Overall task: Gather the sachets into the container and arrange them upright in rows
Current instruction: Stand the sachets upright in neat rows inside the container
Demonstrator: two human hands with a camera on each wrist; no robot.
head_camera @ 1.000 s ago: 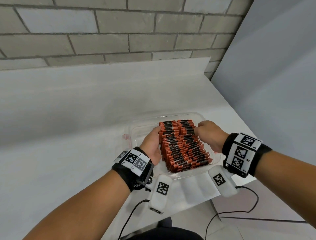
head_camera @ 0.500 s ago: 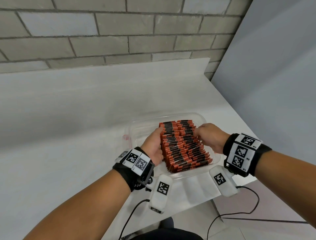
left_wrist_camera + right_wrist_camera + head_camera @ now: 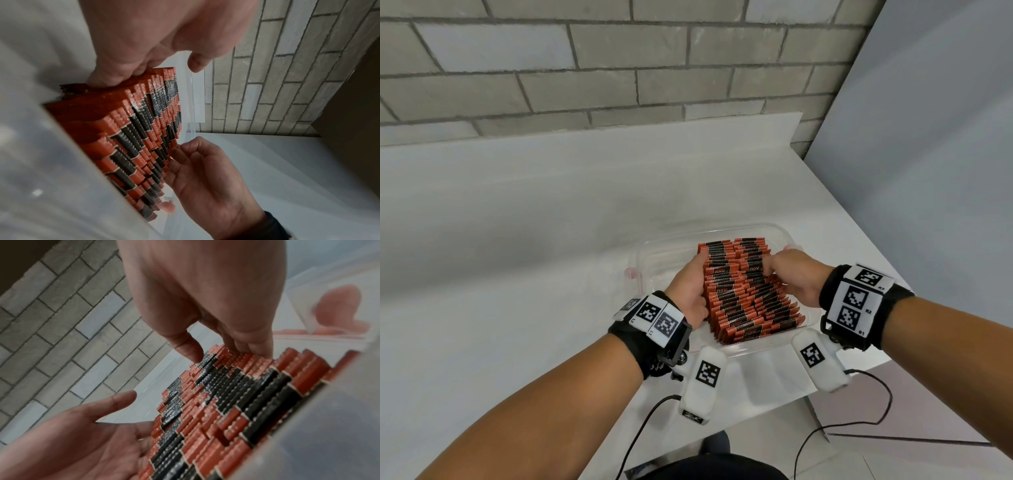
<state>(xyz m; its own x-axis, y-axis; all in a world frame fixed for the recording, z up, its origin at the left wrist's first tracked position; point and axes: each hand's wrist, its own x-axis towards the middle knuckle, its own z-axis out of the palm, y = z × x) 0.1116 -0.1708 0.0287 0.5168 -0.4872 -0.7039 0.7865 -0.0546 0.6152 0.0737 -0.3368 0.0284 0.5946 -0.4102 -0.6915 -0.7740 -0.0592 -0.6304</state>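
A: State the largest items first.

B: A grey brick wall (image 3: 619,61) fills the top of the head view. Below it, a white flat surface (image 3: 517,240) spans the middle and left of the frame.

A: Location of the container?

B: The clear plastic rectangular container (image 3: 654,255) rests on the surface, right of centre in the head view, near the surface's front edge.

A: And the task items?

B: The orange-and-black foil sachets (image 3: 750,301) stand on edge inside the container, packed in two adjoining rows running from the near wall toward the far wall. The rows occupy the centre and right of the container; its left part shows bare floor.

A: Left hand condition?

B: The left hand (image 3: 690,291) lies against the left flank of the sachet block. Its fingers are straight, palm pressed flat to the block. In the right wrist view the left hand (image 3: 82,434) appears at lower left, palm open, thumb spread.

A: Right hand condition?

B: The right hand (image 3: 796,277) sits at the block's right flank. Its fingers are curled, fingertips touching the sachet tops and side. Whether they pinch any sachet cannot be told. Both wrists carry black bands with printed marker tags.
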